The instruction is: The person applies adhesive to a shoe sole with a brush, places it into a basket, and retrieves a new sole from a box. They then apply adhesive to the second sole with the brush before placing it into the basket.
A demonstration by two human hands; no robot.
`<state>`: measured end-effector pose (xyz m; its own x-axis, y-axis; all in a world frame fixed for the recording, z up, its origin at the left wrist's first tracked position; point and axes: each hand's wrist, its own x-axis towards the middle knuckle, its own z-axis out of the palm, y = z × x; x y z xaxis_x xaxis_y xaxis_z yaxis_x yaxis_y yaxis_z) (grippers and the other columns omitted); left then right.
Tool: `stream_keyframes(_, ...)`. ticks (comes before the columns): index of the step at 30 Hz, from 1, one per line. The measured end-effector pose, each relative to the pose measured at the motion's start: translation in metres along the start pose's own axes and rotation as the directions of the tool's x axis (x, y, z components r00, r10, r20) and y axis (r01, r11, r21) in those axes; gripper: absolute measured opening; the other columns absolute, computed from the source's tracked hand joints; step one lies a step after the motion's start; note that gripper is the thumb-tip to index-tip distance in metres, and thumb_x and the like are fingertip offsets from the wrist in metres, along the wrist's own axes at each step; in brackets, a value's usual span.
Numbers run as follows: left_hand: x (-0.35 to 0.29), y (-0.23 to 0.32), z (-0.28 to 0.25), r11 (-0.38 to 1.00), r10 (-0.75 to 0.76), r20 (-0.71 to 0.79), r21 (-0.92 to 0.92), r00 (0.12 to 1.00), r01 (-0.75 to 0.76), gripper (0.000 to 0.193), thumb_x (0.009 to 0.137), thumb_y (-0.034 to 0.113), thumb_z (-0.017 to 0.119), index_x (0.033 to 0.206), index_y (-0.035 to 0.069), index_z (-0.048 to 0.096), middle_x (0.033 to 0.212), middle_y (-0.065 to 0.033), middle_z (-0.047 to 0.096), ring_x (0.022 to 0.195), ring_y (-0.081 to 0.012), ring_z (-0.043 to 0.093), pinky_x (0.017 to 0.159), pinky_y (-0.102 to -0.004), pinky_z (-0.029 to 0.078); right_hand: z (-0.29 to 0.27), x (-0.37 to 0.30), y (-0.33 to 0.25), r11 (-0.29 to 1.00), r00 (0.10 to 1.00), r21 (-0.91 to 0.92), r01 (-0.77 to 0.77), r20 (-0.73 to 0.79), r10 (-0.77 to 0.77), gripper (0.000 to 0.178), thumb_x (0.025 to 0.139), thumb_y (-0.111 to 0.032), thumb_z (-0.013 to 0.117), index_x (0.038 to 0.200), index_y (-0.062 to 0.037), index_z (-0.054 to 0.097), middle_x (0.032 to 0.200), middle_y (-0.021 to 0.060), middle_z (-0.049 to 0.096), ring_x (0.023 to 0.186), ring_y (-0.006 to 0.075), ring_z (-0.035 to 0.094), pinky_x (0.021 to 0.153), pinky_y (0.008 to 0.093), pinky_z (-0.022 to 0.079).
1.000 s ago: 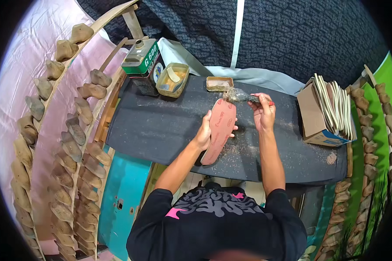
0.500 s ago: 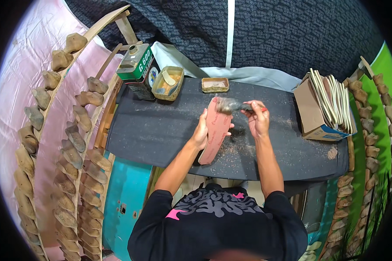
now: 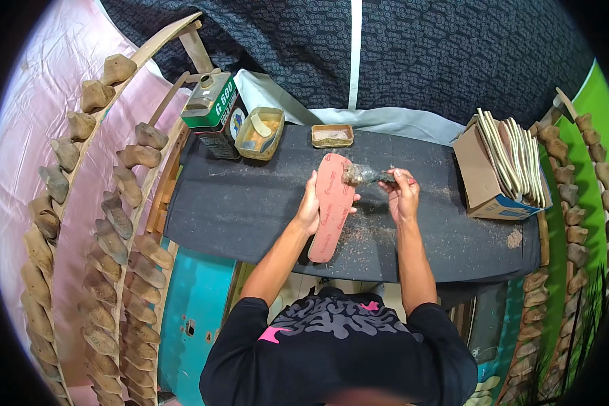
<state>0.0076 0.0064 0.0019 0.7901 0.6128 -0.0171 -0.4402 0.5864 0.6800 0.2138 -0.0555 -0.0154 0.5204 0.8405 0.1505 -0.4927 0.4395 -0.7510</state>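
Observation:
A long pinkish-red shoe insole board with repeated dark printing is gripped by my left hand. My thumb lies along its left edge, and fingertips show past its right edge. In my right hand, the fingers are closed on the handle of a crusted brush. The brush's clumped, worn head meets the upper right edge of the insole board. Both hands are over the dark cloth-covered table.
A green and black metal can stands at the back left beside a yellowish tub. A small shallow box is at the back middle. To the right, a cardboard box holds several stacked soles. Racks of wooden shoe lasts flank the table; crumbs litter the cloth.
The insole board has turned flatter toward view and stands more upright. The brush has shifted slightly right and down, from over the board's upper part to its right edge.

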Motion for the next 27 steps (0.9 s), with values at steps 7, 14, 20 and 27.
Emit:
stream_keyframes(7, 0.002, 0.005, -0.009, 0.999, 0.030, -0.070, -0.039, 0.997, -0.033, 0.077, 0.092, 0.063, 0.016, 0.135, 0.003, 0.037, 0.124, -0.0189, 0.052, 0.106, -0.0325, 0.057, 0.087, -0.0453, 0.051, -0.007, -0.030, 0.016, 0.980, 0.961, -0.138, -0.141, 0.218, 0.169, 0.010, 0.088, -0.009, 0.057, 0.087, 0.0004, 0.062, 0.085, 0.0118, 0.065, 0.079, 0.0199, 0.064, 0.065, 0.0358, 0.058)
stream_keyframes(14, 0.004, 0.014, -0.021, 0.967, 0.100, -0.142, -0.219, 0.985, -0.129, 0.076, 0.092, 0.063, 0.017, 0.134, 0.002, 0.039, 0.122, -0.0169, 0.054, 0.103, -0.0316, 0.058, 0.085, -0.0456, 0.051, 0.004, -0.025, 0.011, 0.886, 0.838, -0.420, -0.194, 0.398, 0.373, 0.013, 0.087, -0.011, 0.059, 0.086, 0.0015, 0.062, 0.080, 0.0120, 0.065, 0.067, 0.0196, 0.064, 0.059, 0.0301, 0.055)
stream_keyframes(20, -0.008, 0.032, -0.044, 0.911, 0.255, -0.227, -0.269, 0.940, -0.312, 0.077, 0.091, 0.064, 0.020, 0.135, 0.004, 0.039, 0.124, -0.0145, 0.052, 0.104, -0.0312, 0.057, 0.085, -0.0452, 0.050, 0.017, 0.040, 0.015, 0.950, 0.960, -0.285, -0.127, 0.206, 0.190, 0.015, 0.090, -0.013, 0.057, 0.090, 0.0024, 0.060, 0.086, 0.0122, 0.064, 0.075, 0.0179, 0.063, 0.065, 0.0340, 0.057)
stream_keyframes(27, -0.034, 0.022, -0.072, 0.847, 0.277, -0.262, -0.389, 0.924, -0.364, 0.071, 0.091, 0.063, 0.027, 0.139, 0.012, 0.036, 0.130, -0.0137, 0.048, 0.111, -0.0327, 0.052, 0.092, -0.0484, 0.046, 0.029, 0.123, 0.070, 0.944, 0.998, -0.326, 0.052, -0.006, -0.057, 0.016, 0.089, -0.010, 0.060, 0.097, 0.0043, 0.061, 0.090, 0.0104, 0.063, 0.081, 0.0165, 0.062, 0.072, 0.0331, 0.058)
